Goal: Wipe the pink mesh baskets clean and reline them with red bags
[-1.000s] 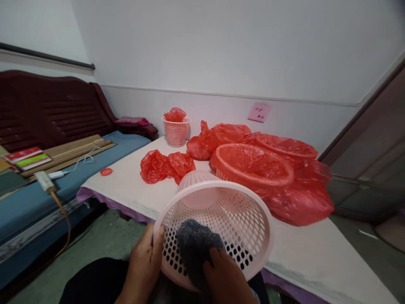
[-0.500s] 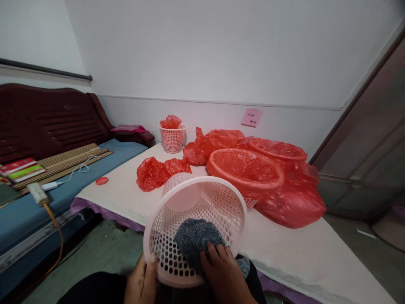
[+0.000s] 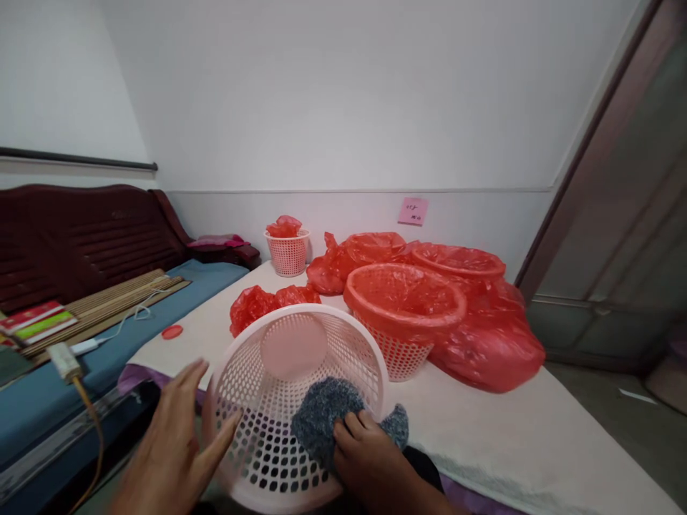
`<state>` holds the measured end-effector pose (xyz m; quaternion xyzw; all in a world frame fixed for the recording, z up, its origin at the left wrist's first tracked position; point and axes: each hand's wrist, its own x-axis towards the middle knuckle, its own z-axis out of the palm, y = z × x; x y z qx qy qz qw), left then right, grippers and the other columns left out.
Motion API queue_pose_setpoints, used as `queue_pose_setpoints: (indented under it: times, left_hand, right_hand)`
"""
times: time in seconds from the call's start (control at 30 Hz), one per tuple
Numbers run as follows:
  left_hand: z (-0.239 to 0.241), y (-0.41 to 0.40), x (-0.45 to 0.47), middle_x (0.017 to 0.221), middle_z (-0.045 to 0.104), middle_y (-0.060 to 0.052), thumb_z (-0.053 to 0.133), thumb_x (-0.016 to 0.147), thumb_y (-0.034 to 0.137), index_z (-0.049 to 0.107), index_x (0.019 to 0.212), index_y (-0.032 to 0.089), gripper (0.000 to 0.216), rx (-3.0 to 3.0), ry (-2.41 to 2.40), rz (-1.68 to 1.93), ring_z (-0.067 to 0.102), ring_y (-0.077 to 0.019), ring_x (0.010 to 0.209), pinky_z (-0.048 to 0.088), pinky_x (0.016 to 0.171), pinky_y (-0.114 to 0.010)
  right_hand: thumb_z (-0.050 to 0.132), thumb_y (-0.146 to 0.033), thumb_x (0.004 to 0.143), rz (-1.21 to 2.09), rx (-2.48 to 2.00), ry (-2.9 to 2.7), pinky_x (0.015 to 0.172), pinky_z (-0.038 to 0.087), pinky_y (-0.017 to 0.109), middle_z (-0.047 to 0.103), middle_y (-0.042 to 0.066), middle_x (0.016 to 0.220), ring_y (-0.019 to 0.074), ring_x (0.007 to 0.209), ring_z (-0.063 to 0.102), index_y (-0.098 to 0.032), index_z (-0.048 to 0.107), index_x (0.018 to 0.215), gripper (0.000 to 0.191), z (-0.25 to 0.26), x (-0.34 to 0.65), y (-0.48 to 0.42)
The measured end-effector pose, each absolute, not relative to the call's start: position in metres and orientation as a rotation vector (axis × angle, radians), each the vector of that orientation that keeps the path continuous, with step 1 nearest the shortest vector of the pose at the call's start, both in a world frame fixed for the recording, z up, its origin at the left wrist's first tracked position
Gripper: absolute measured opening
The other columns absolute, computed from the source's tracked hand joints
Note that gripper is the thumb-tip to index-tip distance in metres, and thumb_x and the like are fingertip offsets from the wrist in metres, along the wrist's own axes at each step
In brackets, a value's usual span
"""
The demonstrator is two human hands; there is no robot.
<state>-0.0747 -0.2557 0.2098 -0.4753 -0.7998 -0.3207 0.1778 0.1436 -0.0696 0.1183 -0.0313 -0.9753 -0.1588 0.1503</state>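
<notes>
A pale pink perforated plastic basket (image 3: 300,343) lies tipped on its side at the near table edge, its mouth facing me. Inside it, my right hand (image 3: 362,447) has its fingers closed on a dark grey-blue cloth (image 3: 325,415), pressed to the lower right wall; one end of the cloth hangs over the rim. To the left of the rim, my left hand (image 3: 177,429) is open with thumb and fingers spread, holding nothing. Behind stands another basket (image 3: 400,357) lined with a red plastic bag (image 3: 405,290).
Crumpled red bags (image 3: 257,307) lie on the white-covered table (image 3: 537,443). A small basket (image 3: 288,256) stands at the back, a red lid (image 3: 172,332) at the left edge. More red-bagged baskets (image 3: 461,261) sit behind. A power strip (image 3: 64,361) lies on the blue bench (image 3: 115,350).
My left hand has let go of the basket rim and opened to its left. The basket has shifted left and down in view. My right hand stays on the cloth.
</notes>
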Motion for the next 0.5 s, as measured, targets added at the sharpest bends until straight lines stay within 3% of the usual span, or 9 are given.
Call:
queue_pose_setpoints:
  times: [0.13,0.23,0.27,0.37,0.43,0.5]
  left_hand:
    - [0.288,-0.201,-0.04,0.146,0.04,-0.018,0.057,0.086,0.038,0.032,0.14,0.012,0.065,-1.642,-1.771,-0.555,0.035,-0.0291,0.137,0.033,0.112,-0.047]
    - [0.317,-0.154,-0.02,0.146,0.041,-0.022,0.059,0.085,0.032,0.038,0.137,0.006,0.062,-1.805,-1.759,-0.27,0.034,-0.0345,0.136,0.03,0.111,-0.052]
    - [0.321,-0.141,-0.018,0.142,0.045,-0.022,0.058,0.086,0.033,0.045,0.132,0.006,0.055,-1.878,-1.795,-0.165,0.04,-0.0354,0.132,0.035,0.107,-0.052]
    - [0.319,-0.118,-0.02,0.103,0.067,-0.012,0.045,0.093,0.032,0.061,0.107,0.013,0.028,-1.975,-1.817,-0.047,0.063,-0.0267,0.097,0.051,0.081,-0.04]
    - [0.312,-0.113,-0.022,0.087,0.066,-0.009,0.036,0.097,0.031,0.063,0.095,0.015,0.031,-1.968,-1.834,-0.03,0.064,-0.0235,0.083,0.05,0.066,-0.035]
    - [0.306,-0.114,-0.022,0.087,0.065,-0.008,0.033,0.098,0.032,0.063,0.092,0.015,0.035,-1.955,-1.845,-0.026,0.063,-0.023,0.083,0.048,0.064,-0.033]
  right_hand:
    - [0.066,-0.032,0.083,-0.454,0.008,-2.804,0.072,0.046,0.04,0.063,0.007,0.084,0.0233,0.081,0.054,-0.018,0.068,0.073,0.017,0.13,0.137,-0.076]
    - [0.062,-0.032,0.086,-0.436,0.017,-2.822,0.073,0.046,0.04,0.063,0.007,0.083,0.0231,0.079,0.055,-0.018,0.068,0.073,0.02,0.138,0.136,-0.081]
    - [0.061,-0.031,0.086,-0.437,-0.004,-2.838,0.074,0.046,0.04,0.064,0.007,0.085,0.0235,0.08,0.055,-0.018,0.069,0.075,0.019,0.14,0.138,-0.081]
    - [0.064,-0.026,0.084,-0.447,-0.147,-2.892,0.081,0.045,0.041,0.067,0.009,0.092,0.0254,0.087,0.057,-0.016,0.073,0.082,0.014,0.142,0.145,-0.076]
    - [0.067,-0.021,0.082,-0.451,-0.27,-2.904,0.083,0.045,0.041,0.069,0.012,0.095,0.0269,0.089,0.058,-0.014,0.075,0.082,0.011,0.142,0.151,-0.068]
    - [0.069,-0.018,0.079,-0.438,-0.385,-2.893,0.08,0.046,0.041,0.069,0.013,0.094,0.0279,0.087,0.059,-0.013,0.075,0.08,0.008,0.144,0.154,-0.058]
